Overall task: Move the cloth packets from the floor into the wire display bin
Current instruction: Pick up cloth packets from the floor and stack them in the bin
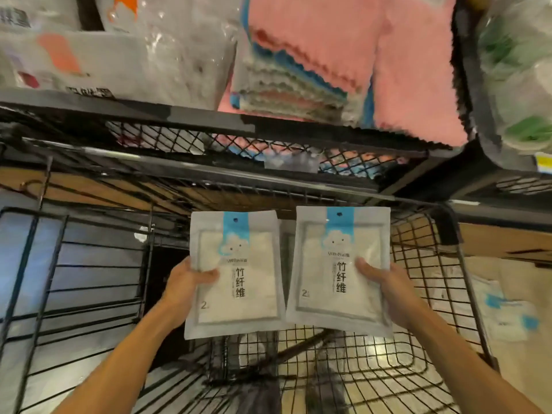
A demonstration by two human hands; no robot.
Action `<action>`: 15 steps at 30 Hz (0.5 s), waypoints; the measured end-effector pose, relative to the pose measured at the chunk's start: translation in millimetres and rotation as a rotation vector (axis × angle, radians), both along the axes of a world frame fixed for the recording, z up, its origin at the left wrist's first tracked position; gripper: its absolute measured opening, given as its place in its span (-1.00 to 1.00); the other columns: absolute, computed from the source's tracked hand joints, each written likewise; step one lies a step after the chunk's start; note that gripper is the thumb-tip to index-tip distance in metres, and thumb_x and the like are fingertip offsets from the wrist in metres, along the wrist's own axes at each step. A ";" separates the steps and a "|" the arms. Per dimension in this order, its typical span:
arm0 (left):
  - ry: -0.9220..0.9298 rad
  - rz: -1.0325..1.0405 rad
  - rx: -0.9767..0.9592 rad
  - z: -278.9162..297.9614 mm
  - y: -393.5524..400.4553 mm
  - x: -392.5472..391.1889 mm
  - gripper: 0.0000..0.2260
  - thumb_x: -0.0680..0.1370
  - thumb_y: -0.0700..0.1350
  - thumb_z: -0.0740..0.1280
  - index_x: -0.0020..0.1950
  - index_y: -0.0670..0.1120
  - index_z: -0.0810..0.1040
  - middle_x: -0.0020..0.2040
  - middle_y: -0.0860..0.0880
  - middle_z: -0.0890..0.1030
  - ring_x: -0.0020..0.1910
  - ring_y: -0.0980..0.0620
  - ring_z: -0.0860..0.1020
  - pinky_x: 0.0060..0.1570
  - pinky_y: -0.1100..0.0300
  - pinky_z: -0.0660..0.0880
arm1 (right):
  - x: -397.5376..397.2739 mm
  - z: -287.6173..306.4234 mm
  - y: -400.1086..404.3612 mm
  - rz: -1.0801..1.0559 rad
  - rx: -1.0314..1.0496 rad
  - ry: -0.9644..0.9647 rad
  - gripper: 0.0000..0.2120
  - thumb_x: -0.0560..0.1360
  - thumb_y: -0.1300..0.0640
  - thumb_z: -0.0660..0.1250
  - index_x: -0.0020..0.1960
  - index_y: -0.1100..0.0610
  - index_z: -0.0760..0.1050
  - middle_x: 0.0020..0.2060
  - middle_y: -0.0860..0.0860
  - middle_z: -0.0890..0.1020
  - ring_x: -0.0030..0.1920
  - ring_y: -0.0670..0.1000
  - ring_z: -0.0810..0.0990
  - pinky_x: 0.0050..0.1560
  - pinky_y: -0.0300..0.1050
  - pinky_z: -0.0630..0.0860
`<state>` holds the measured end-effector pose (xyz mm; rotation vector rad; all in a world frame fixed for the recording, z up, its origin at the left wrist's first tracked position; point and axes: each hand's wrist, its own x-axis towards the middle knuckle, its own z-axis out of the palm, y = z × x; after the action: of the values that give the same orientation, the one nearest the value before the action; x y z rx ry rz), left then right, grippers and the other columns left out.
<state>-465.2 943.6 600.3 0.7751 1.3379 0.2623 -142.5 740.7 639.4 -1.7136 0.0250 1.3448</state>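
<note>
**Two cloth packets held above the wire bin**

Two flat grey-white plastic cloth packets with blue cloud-printed header strips are held upright, side by side, edges nearly touching: the left packet (236, 276) and the right packet (337, 270). The left hand (186, 283) grips the left packet at its outer edge, thumb curled over the front. The right hand (385, 288) grips the right packet likewise, thumb on the front face. Both packets hang above the open black wire display bin (424, 294). Further blue-and-white packets (504, 309) lie on the tan floor right of the bin. Above, a black mesh shelf (268, 144) carries a stack of pink and blue scalloped cloths (328, 64) and clear-wrapped goods (134, 55).
</note>
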 end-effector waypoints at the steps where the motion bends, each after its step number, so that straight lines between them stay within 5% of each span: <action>1: 0.001 -0.009 0.001 -13.2 2.0 0.2 -0.46 0.31 -0.35 0.51 0.28 -0.19 0.56 0.12 -0.21 0.71 0.09 -0.29 0.68 0.12 -0.25 0.59 | 0.6 -13.6 4.0 -0.013 -0.010 0.005 -0.65 0.55 0.19 0.41 0.29 0.31 0.52 0.08 0.23 0.74 0.06 0.27 0.74 -0.09 0.14 0.73; 10: 0.083 -0.144 0.053 -84.6 5.6 1.7 -0.64 0.46 -0.24 0.49 0.25 -0.17 0.59 0.09 -0.14 0.73 0.11 -0.23 0.68 0.10 -0.12 0.61 | -7.5 -88.0 22.5 0.024 -0.089 -0.089 -0.85 0.56 0.23 0.42 0.11 0.21 0.57 -0.08 0.10 0.78 -0.12 0.11 0.78 -0.29 -0.08 0.70; 13: 0.259 -0.112 0.100 -89.4 0.4 11.8 -0.83 0.53 -0.31 0.43 0.04 -0.08 0.59 -0.13 -0.03 0.73 -0.12 -0.04 0.69 -0.26 0.18 0.62 | -14.3 -101.3 22.9 0.030 -0.146 -0.224 -0.83 0.56 0.20 0.45 0.13 0.17 0.55 -0.12 0.03 0.74 -0.18 0.03 0.75 -0.35 -0.21 0.66; 15: 0.441 -0.165 0.196 -85.2 -4.3 24.7 -0.80 0.54 -0.27 0.45 0.11 -0.11 0.54 0.01 -0.09 0.66 -0.10 -0.01 0.63 -0.17 0.14 0.58 | -20.6 -106.1 22.2 0.114 -0.196 -0.453 -0.76 0.56 0.11 0.47 0.16 0.08 0.47 -0.09 -0.09 0.66 -0.15 -0.04 0.71 -0.32 -0.19 0.68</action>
<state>-440.6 939.3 515.2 1.1493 1.6652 0.0930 -163.1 762.9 533.3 -2.1817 -0.2082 1.0312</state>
